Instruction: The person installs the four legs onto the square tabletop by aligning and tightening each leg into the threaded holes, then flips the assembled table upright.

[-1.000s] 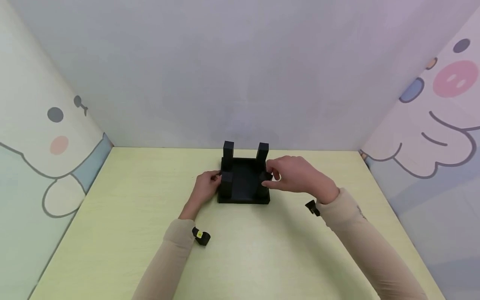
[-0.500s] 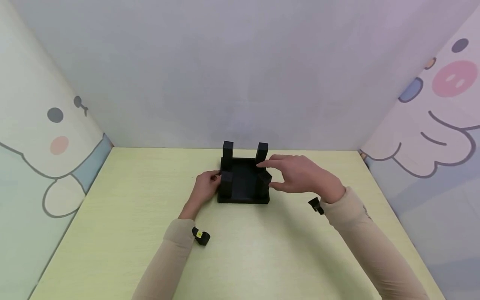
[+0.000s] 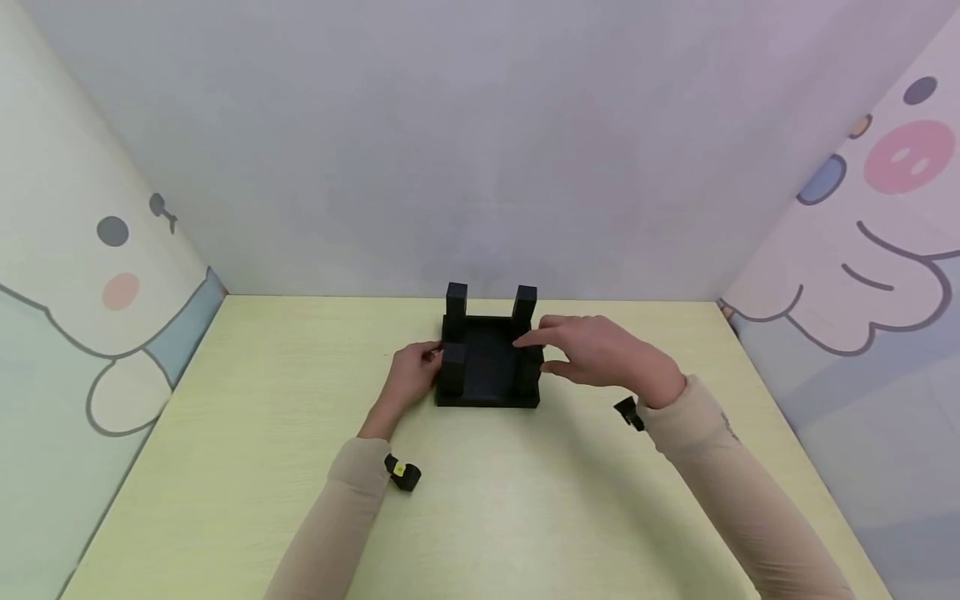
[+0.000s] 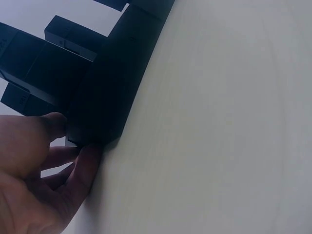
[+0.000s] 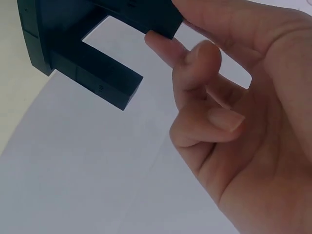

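A black square base with a post rising at each corner stands on the table, like a small upturned table. In the head view my left hand grips the base's left side. The left wrist view shows the thumb and fingers closing on one end of the base. My right hand holds the near right post between thumb and index finger. In the right wrist view that post lies in the pinch while the other fingers curl beside it. A second post juts out, untouched.
The pale yellow table spreads around the base. A grey-white wall rises behind it, with cartoon-printed panels on both sides. Small black cameras hang at the wrists.
The near right post has turned from slanted to lined up with the base. My right hand's index finger has swung over to the post's inner side. The left hand has stayed put.
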### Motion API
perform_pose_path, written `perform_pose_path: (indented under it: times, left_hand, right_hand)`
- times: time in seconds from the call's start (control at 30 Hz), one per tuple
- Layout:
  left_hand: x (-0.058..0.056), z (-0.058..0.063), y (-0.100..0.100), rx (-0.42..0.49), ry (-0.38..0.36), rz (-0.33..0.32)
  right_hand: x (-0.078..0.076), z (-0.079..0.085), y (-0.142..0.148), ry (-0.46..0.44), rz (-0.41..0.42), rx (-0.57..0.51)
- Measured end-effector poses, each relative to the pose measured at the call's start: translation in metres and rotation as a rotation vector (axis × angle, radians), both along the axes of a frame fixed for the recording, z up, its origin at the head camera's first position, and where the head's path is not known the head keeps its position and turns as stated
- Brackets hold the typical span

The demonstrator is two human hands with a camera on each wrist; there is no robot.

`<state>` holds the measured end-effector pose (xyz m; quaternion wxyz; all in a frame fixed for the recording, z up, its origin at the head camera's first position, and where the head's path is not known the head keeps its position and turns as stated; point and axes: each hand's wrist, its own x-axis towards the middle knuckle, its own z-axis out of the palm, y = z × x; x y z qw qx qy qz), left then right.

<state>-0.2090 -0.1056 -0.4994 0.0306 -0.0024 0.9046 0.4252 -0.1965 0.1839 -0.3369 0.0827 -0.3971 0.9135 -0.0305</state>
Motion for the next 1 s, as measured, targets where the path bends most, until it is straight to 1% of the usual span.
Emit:
perform_pose_path:
  times: [0.1,0.2,0.27,0.37,0.47,0.57,0.73,0.8,0.9,1.0]
  left_hand:
    - [0.000,0.000,-0.001,0.002,0.004,0.003]
    - [-0.001,-0.001,-0.001,0.006,0.007,0.004]
    - [-0.002,-0.002,-0.001,0.008,0.007,0.002]
    - [-0.002,-0.004,0.000,0.007,0.004,-0.001]
    - [-0.002,-0.004,-0.001,0.009,0.000,0.001]
    - [-0.001,-0.004,-0.001,0.008,-0.001,0.000]
    - [-0.001,-0.002,-0.003,0.008,-0.004,-0.002]
    - [-0.001,-0.001,-0.003,0.010,-0.001,-0.001]
    - [-0.001,-0.002,-0.003,0.012,0.004,-0.003]
    - [-0.001,-0.003,-0.002,0.012,0.003,-0.007]
  right_hand:
    - [0.000,-0.001,-0.002,-0.026,-0.066,-0.003]
    - [-0.002,-0.004,-0.005,-0.031,-0.125,-0.021]
    - [-0.003,-0.008,-0.007,-0.020,-0.147,-0.029]
    - [-0.004,-0.014,-0.007,0.012,-0.157,-0.036]
    - [-0.004,-0.015,-0.006,0.048,-0.151,-0.030]
    - [-0.001,-0.010,-0.005,0.050,-0.125,-0.017]
    - [0.001,0.001,-0.005,-0.004,-0.037,0.007]
    - [0.001,0.004,-0.005,-0.021,-0.017,0.021]
    - [0.001,0.004,-0.005,-0.026,-0.025,0.029]
    - [0.001,0.001,-0.006,-0.019,-0.071,0.019]
